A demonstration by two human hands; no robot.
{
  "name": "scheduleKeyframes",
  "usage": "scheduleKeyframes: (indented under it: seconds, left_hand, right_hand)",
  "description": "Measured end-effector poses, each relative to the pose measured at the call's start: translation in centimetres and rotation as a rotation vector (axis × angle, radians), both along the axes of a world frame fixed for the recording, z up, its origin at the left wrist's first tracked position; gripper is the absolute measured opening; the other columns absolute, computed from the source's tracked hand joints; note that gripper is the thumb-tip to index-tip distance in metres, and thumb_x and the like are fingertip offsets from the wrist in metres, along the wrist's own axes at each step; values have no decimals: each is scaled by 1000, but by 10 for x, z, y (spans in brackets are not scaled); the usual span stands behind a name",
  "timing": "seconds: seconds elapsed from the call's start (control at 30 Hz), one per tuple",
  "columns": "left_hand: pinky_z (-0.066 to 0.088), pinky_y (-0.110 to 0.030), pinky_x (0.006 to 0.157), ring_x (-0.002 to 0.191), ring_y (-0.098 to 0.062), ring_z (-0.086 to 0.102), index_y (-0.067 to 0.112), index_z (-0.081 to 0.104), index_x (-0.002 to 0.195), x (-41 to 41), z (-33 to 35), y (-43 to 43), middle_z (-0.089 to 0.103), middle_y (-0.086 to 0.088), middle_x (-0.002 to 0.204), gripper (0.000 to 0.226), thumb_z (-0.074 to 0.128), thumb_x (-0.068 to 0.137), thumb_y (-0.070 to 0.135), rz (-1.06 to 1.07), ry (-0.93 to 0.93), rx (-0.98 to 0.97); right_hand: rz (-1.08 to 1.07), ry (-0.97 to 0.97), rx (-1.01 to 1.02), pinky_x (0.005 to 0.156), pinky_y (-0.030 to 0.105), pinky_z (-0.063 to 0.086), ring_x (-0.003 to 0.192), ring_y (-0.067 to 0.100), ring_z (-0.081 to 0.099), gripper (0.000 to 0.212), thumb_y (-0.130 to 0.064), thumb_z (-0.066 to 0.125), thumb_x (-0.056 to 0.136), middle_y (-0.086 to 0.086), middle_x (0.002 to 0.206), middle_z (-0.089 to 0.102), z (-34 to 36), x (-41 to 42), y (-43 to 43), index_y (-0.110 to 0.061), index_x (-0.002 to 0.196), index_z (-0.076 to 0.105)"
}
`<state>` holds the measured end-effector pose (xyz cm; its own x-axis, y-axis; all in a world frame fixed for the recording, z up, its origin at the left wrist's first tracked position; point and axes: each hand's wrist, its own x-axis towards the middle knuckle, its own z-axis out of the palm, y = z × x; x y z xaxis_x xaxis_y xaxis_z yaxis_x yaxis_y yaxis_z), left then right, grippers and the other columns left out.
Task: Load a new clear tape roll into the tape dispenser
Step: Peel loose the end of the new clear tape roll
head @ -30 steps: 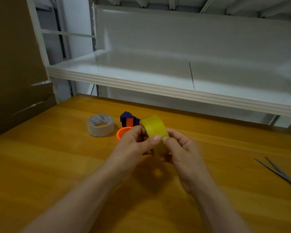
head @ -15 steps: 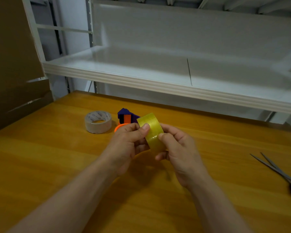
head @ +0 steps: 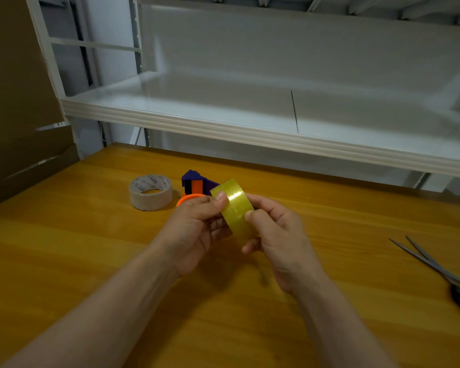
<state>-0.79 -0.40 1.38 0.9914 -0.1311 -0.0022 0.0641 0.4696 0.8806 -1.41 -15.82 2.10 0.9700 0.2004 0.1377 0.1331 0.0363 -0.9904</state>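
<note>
A yellowish clear tape roll (head: 235, 207) is held upright above the wooden table between both hands. My left hand (head: 194, 229) pinches its left side, thumb tip on the outer band near the top. My right hand (head: 279, 235) grips the right side, thumb pressed on the band lower down. Behind the hands on the table sits the tape dispenser (head: 195, 185), purple with an orange part and an orange round piece, partly hidden by my left hand.
A used grey-white tape roll (head: 150, 192) lies flat to the left of the dispenser. Scissors (head: 444, 272) lie at the right table edge. A white metal shelf (head: 250, 128) overhangs the table's back. Brown cardboard (head: 16, 102) stands at the left.
Both hands have turned the tape roll so its outer band faces me more, and the thumbs have shifted along the band. The roll sits slightly lower relative to the dispenser.
</note>
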Motion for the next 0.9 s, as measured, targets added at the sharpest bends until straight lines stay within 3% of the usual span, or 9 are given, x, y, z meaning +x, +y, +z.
scheduleKeyframes:
  seconds: [0.13, 0.33, 0.47, 0.57, 0.73, 0.9]
  left_hand:
    - [60, -28, 72, 81, -18, 72, -4, 64, 115, 0, 0, -1, 73, -12, 92, 44, 63, 83, 26, -3, -21, 33]
    - [59, -32, 77, 88, -24, 72, -2, 63, 118, -2, -3, -4, 73, -16, 98, 42, 62, 87, 25, -16, -74, 124]
    - [57, -35, 81, 92, -29, 68, 3, 63, 117, -2, -8, -8, 70, -20, 108, 41, 66, 86, 30, 61, -177, 323]
    - [56, -46, 89, 100, -37, 67, 5, 63, 114, -3, -9, -11, 68, -23, 109, 39, 69, 86, 32, 76, -233, 407]
    - [56, -46, 88, 94, -36, 69, 5, 64, 112, -3, -8, -10, 70, -21, 105, 40, 69, 86, 35, 103, -219, 372]
    - [56, -35, 76, 81, -21, 68, -2, 64, 113, -3, -6, -9, 71, -12, 94, 48, 64, 79, 32, 100, -154, 272]
  right_hand:
    - [-33, 5, -3, 50, 22, 50, 68, 0, 65, 28, -10, 54, 99, -2, 99, 72, 0, 1, 0, -24, 112, 74]
    - [-63, 18, -17, 49, 23, 50, 77, 14, 64, 20, -17, 54, 100, 2, 96, 71, 0, 0, -1, -23, 100, 72]
    - [-94, 20, -25, 48, 22, 49, 67, 6, 67, 15, -22, 54, 100, -2, 87, 71, 0, -1, 0, -18, 97, 69]
    - [-108, 6, -28, 50, 23, 49, 67, 4, 68, 17, -25, 53, 101, -4, 86, 71, 1, -1, -1, -21, 92, 68]
    - [-68, -14, -40, 48, 24, 49, 69, 7, 68, 19, -21, 51, 102, 0, 89, 70, 3, -2, -1, -19, 95, 68]
    - [-19, -14, -37, 47, 25, 51, 64, 4, 70, 22, -14, 47, 104, -9, 78, 72, 7, -3, -1, -15, 103, 69]
